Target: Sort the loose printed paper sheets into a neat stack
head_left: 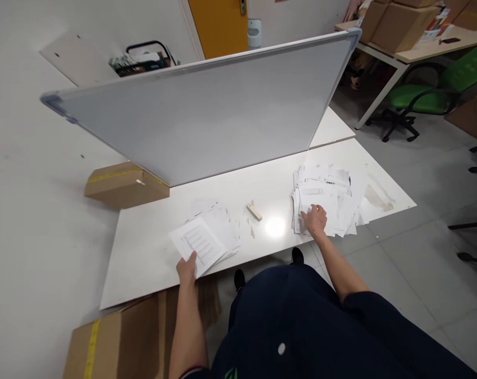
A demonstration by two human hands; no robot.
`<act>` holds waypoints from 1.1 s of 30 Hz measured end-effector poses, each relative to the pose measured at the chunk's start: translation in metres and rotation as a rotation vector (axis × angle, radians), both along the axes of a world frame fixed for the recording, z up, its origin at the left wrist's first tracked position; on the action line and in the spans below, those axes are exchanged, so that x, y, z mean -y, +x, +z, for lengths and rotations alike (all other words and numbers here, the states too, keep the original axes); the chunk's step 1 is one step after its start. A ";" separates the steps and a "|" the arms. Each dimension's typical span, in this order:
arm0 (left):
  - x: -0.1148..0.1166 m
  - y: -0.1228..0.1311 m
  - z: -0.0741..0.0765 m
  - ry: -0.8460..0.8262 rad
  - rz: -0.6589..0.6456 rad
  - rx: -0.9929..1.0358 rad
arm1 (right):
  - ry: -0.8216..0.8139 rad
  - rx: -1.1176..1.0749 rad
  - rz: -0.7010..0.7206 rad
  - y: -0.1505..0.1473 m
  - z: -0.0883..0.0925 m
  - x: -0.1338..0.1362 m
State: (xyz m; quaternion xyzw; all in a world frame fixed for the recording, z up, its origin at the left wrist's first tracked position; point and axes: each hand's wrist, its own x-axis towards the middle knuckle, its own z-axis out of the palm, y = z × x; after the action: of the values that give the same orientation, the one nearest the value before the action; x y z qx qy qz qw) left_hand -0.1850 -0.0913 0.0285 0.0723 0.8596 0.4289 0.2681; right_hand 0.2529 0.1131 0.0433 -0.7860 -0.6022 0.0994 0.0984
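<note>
My left hand (186,267) grips the lower edge of a printed sheet (201,242), thumb on top. That sheet lies over a small pile of papers (222,223) on the left part of the white table. On the right, my right hand (315,218) rests on a larger, untidy pile of papers (341,202), its fingers spread on the top sheets. A small beige block (254,211) lies on the table between the two piles.
A large whiteboard (222,116) stands tilted along the back of the white table (143,252). One cardboard box (123,184) sits behind the left end, another (115,342) below the front left. A green chair (423,99) and a desk with boxes are at the upper right.
</note>
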 end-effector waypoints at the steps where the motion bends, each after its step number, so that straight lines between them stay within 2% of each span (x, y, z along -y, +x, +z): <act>1: 0.001 -0.002 -0.001 -0.099 -0.050 -0.046 | -0.016 0.032 -0.013 0.001 -0.003 -0.002; 4: 0.000 0.003 0.001 -0.348 -0.098 -0.223 | -0.083 0.083 -0.005 0.001 -0.007 -0.005; 7: 0.001 0.019 0.006 -0.390 -0.032 -0.365 | -0.146 0.070 0.039 0.003 -0.005 -0.005; 10: 0.002 0.037 0.010 -0.317 -0.037 -0.467 | -0.219 0.018 0.072 0.008 0.002 -0.007; 13: -0.004 0.053 0.016 -0.189 -0.101 -0.588 | -0.264 -0.032 0.042 0.014 0.008 -0.011; 17: -0.021 0.077 0.023 0.025 -0.265 -0.706 | -0.163 -0.124 0.041 0.018 0.012 -0.012; 21: -0.037 0.106 0.031 0.160 -0.415 -0.667 | -0.056 -0.315 -0.006 0.018 0.022 -0.011; 23: -0.043 0.122 0.036 0.209 -0.467 -0.542 | -0.018 -0.462 -0.025 0.014 0.033 -0.008; 25: -0.050 0.140 0.041 0.248 -0.498 -0.316 | -0.001 -0.658 0.012 0.006 0.047 -0.001; 29: -0.065 0.172 0.052 0.243 -0.504 0.326 | -0.076 -1.021 0.162 -0.023 0.080 0.019; 33: -0.075 0.185 0.063 0.294 -0.495 0.934 | -0.211 -1.204 0.287 -0.053 0.102 0.038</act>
State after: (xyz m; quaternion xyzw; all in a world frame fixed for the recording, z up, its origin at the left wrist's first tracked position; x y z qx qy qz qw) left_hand 0.0001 -0.0164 0.0917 0.1109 0.5378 0.4551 0.7009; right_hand 0.2003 0.0749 0.1458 -0.5089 -0.5277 0.5959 0.3278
